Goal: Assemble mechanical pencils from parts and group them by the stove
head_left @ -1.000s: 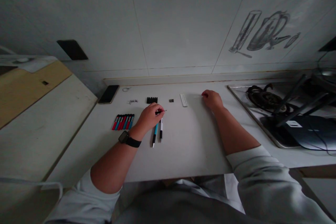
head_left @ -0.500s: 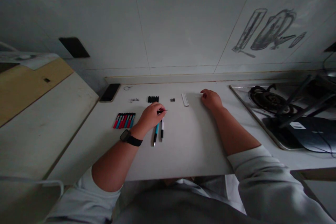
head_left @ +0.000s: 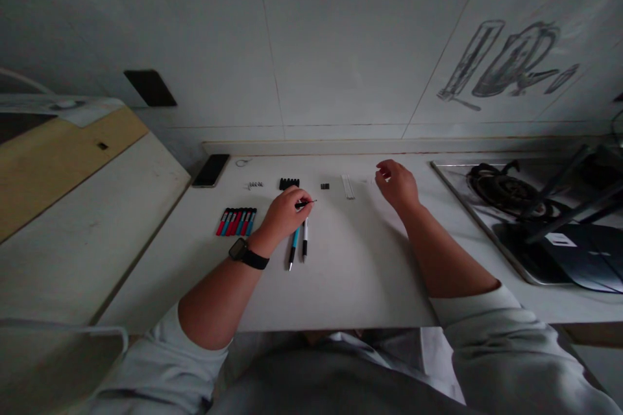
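My left hand (head_left: 287, 213) is closed in a pinch on a small black pen part (head_left: 302, 205) with a thin tip pointing right. Below it lie a blue-and-black pen (head_left: 293, 249) and a white-and-black pen (head_left: 305, 243), their upper ends near my fingers. My right hand (head_left: 398, 185) is just above the counter, its fingers curled together; anything between them is too small to make out. Faint small pieces (head_left: 368, 181) lie just left of it, and thin white sticks (head_left: 347, 187) are further left. Small dark pieces (head_left: 325, 186) sit between my hands.
Red and blue pen barrels (head_left: 236, 222) lie in a row at left. Black pieces (head_left: 289, 183), small springs or clips (head_left: 256, 185), a ring (head_left: 242, 162) and a phone (head_left: 211, 170) are towards the back. A gas stove (head_left: 506, 191) borders the right side.
My right hand has lifted slightly from the counter, its fingers curling in. My left hand keeps its pinch on the black pen part. The view has shifted slightly.
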Available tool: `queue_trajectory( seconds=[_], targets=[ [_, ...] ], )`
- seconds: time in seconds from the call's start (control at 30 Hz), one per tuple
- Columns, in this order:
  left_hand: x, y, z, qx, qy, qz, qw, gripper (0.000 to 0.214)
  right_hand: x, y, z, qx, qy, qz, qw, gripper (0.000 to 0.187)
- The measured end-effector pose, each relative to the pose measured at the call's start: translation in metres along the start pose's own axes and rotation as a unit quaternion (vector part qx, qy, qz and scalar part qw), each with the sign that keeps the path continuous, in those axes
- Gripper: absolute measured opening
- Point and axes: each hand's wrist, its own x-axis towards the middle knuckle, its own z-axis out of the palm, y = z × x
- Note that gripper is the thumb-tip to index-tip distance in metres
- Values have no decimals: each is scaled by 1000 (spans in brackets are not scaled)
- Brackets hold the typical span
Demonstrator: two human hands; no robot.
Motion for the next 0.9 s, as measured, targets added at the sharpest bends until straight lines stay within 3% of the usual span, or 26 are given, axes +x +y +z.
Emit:
queue_trajectory(
  seconds=[0.13, 0.23, 0.33, 0.47, 0.57, 0.73, 0.9],
  targets=[
    [0, 6, -3, -7, 26, 27, 999, 3, -29, -61, 15, 191, -91, -98, 973, 22],
    [0, 9, -3, -12, 42, 43, 998, 3, -49, -98, 28, 275, -138, -105, 946, 22],
    [0, 11, -3, -21, 54, 54, 997, 6, -58, -116, 36, 320, -156, -86, 931, 23],
    [0, 12, -3, -25, 51, 45, 997, 4, -54, -114, 40, 337, -148, -62, 928, 26],
    [1, 8, -3, -25, 49, 35, 998, 4, -39, -101, 39, 308, -121, -60, 942, 27],
    [1, 0, -1, -8, 70, 14, 997, 3, 6, -68, 40, 129, -81, -72, 986, 19],
    [2, 1, -2, -8, 64, 11, 998, 3, 27, -51, 63, -29, -148, -74, 986, 18]
  ],
)
